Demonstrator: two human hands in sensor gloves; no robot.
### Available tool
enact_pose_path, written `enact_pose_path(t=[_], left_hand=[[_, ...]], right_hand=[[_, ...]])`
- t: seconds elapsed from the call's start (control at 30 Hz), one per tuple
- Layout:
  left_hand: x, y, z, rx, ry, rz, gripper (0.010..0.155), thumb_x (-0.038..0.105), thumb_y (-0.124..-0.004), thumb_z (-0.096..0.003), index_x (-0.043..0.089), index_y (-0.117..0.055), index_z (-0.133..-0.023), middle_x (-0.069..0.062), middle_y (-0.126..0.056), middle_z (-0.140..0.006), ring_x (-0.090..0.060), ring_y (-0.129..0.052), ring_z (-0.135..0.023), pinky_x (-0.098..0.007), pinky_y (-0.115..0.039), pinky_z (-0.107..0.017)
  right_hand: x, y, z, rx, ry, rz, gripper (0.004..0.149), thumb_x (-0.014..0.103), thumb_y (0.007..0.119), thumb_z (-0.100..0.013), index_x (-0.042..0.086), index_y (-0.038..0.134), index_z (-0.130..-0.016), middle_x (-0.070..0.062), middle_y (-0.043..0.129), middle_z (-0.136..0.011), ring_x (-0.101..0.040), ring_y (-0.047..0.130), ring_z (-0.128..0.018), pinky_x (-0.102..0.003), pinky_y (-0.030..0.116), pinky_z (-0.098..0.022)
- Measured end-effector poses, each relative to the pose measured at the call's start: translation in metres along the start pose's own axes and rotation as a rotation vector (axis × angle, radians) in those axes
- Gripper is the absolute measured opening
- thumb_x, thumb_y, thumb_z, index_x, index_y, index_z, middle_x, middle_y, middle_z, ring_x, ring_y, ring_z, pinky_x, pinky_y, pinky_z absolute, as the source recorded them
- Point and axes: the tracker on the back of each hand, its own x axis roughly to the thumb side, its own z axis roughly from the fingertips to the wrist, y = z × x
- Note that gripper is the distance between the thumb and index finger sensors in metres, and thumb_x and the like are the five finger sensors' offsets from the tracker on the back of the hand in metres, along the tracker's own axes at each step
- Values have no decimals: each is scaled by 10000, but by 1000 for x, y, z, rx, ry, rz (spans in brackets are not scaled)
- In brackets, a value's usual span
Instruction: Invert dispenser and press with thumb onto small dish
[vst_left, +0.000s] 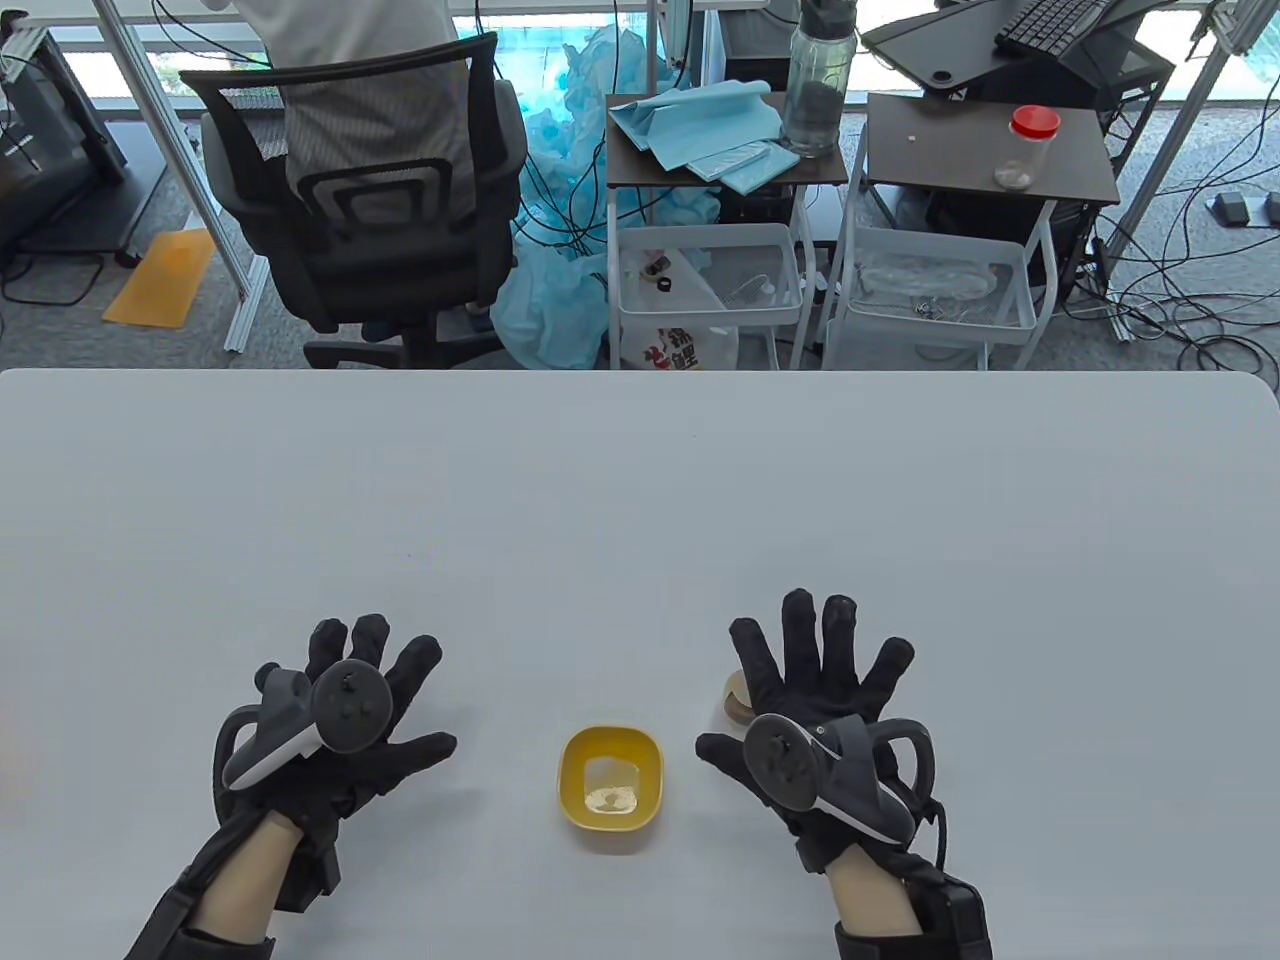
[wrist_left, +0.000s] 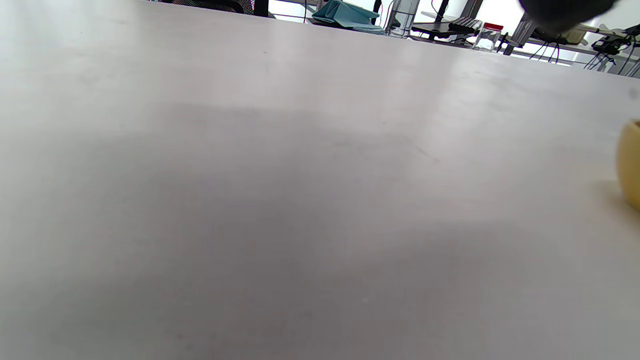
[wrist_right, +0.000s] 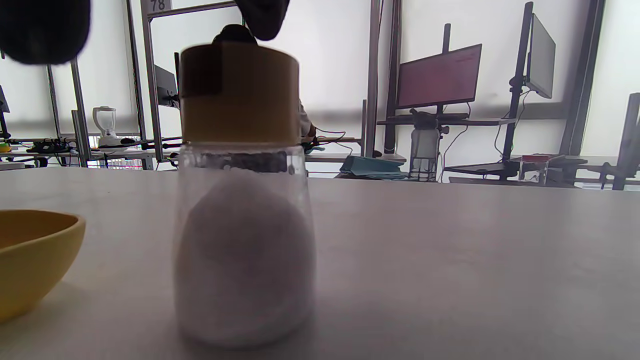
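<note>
A small yellow dish with a little pale powder in it sits on the table between my hands; its side shows in the right wrist view and at the right edge of the left wrist view. The dispenser, a clear glass jar with a tan lid and white powder inside, stands upright on the table; in the table view it is mostly hidden under my right hand. My right hand hovers spread open above it, not touching. My left hand is spread open and empty, left of the dish.
The white table stretches far beyond the hands. Behind its far edge stand an office chair and two small carts, one with a water bottle, one with a red-lidded jar.
</note>
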Motion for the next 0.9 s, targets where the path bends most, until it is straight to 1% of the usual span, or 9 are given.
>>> enact_pose_path(t=[0.03,0.2,0.27,0.9], left_hand=[[0,0,0,2,3,0,857,835,-600,-475,537,-65,-1074,20,91,-1204,-444,77,-1133,-829,-115,-674],[-1,1,1,8,9,-3,859,835,-601,-475,535,-65,-1076,20,90,-1204,-444,76,-1133,-828,-114,-675],[-1,1,0,5,11,-9,859,834,-602,-476,535,-66,-1076,20,91,-1204,-445,76,-1133,-829,-114,-673],[0,2,1,6,12,-14,859,833,-602,-475,536,-66,-1076,20,92,-1204,-444,80,-1132,-828,-110,-672]], right_hand=[[-1,1,0,14,6,-5,1023,793,631,-438,205,284,-1200,-238,40,-1182,-531,-58,-1021,-844,67,-593],[-2,4,-1,12,-9,-11,1021,790,630,-440,206,276,-1200,-237,22,-1177,-529,-75,-1016,-841,57,-592],[-1,4,-1,-5,-17,-5,1022,790,633,-438,204,285,-1200,-237,28,-1179,-529,-72,-1016,-842,58,-591],[2,4,1,14,-24,-9,1021,789,635,-436,207,284,-1198,-237,29,-1177,-528,-69,-1016,-842,65,-592]])
